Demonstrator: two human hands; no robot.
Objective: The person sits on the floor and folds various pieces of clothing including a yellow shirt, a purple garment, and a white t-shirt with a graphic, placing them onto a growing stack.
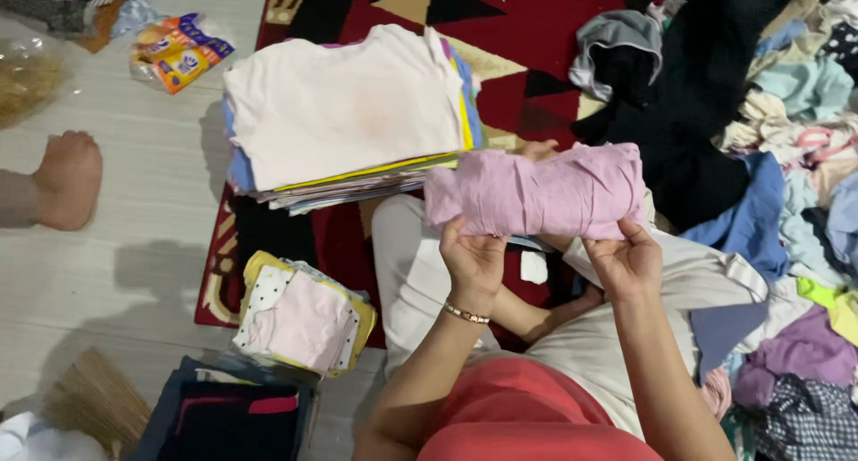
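- Two hands are raised over the lap: the left hand (472, 257) is closed on the lower left edge of a pink cloth (536, 193), and the right hand (626, 260) is closed on its lower right edge, so the cloth is held in the air as a loose, half-folded bundle.
- The bundle is pinched only along its bottom edge; if either grip were eased, the folds would likely fall open and the cloth could drop onto the pale trousers (420, 273) below.
- A small folded pile (302, 316), yellow, dotted and pink, lies just left of the knee on the rug (536, 23); it could be knocked askew by a swinging left elbow.
- A tall folded stack (344, 113), topped by a white piece, stands just beyond the cloth's left end; its layers already jut unevenly on the near side, so a bundle set down off-centre might tip it or slide off.
- A loose heap (786, 157) of unsorted clothes spreads to the right; a dropped cloth could be lost among it.
- A bare foot (64, 180) of another person rests on the floor (116, 273) far to the left, well apart from the piles.
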